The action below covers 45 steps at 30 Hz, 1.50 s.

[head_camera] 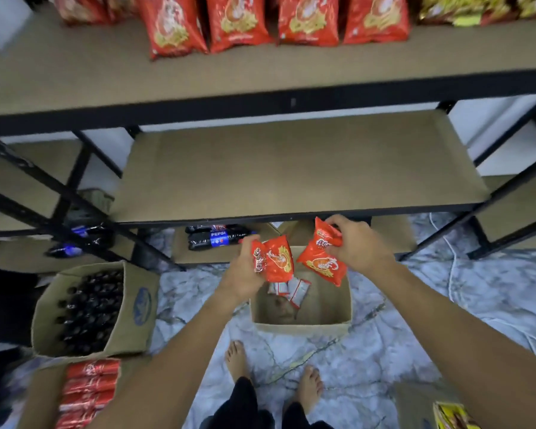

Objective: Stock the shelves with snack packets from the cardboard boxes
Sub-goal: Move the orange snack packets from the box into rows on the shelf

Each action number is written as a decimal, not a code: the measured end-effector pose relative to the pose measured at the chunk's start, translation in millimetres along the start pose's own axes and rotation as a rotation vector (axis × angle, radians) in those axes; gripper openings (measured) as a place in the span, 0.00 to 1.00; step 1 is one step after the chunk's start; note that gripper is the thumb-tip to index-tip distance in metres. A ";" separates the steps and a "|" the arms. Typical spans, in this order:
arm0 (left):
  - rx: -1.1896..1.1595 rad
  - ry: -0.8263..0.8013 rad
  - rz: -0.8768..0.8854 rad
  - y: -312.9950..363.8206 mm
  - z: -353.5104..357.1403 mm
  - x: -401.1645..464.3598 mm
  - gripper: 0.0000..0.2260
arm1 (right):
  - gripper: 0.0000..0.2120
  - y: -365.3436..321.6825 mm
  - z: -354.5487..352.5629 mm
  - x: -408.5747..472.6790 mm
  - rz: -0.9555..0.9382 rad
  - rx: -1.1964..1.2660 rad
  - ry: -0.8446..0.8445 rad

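My left hand (243,274) grips a small red snack packet (274,258) above an open cardboard box (300,326) on the floor. My right hand (358,243) holds a second red packet (322,261) by its top edge, just right of the first. Both packets hang below the front rail of the bare middle shelf (291,168). A few white-and-red packets (291,291) lie inside the box. On the top shelf (106,72) stands a row of large red snack bags (239,23).
Left of me is a box of dark bottles (87,311), with a box of red cans (89,391) in front of it. Pepsi bottles (217,238) lie on the lowest shelf. Another box with yellow packets (452,414) sits at the bottom right. My bare feet (239,360) stand on marble floor.
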<state>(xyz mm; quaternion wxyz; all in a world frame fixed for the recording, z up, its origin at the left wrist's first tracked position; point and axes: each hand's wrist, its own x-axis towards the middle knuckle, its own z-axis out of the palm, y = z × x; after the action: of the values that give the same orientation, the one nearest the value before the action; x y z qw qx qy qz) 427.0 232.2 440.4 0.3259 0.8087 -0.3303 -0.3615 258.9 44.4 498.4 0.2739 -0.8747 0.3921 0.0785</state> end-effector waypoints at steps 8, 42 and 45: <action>-0.051 0.182 0.120 43.1 -95.7 -32.1 0.25 | 0.27 -103.0 -65.3 -7.1 -0.229 -0.084 0.021; 0.734 0.020 0.225 132.0 -547.6 87.1 0.33 | 0.29 -456.9 -181.6 171.3 -0.413 -0.122 0.167; 0.709 0.035 0.256 121.2 -549.7 107.7 0.31 | 0.27 -463.1 -175.5 185.8 -0.391 -0.185 0.221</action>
<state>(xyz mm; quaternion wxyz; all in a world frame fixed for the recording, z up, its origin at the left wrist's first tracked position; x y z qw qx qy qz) 886.6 238.8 782.7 0.0737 0.8294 -0.5279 -0.1671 709.2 81.2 773.3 0.1581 -0.9586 0.2341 -0.0364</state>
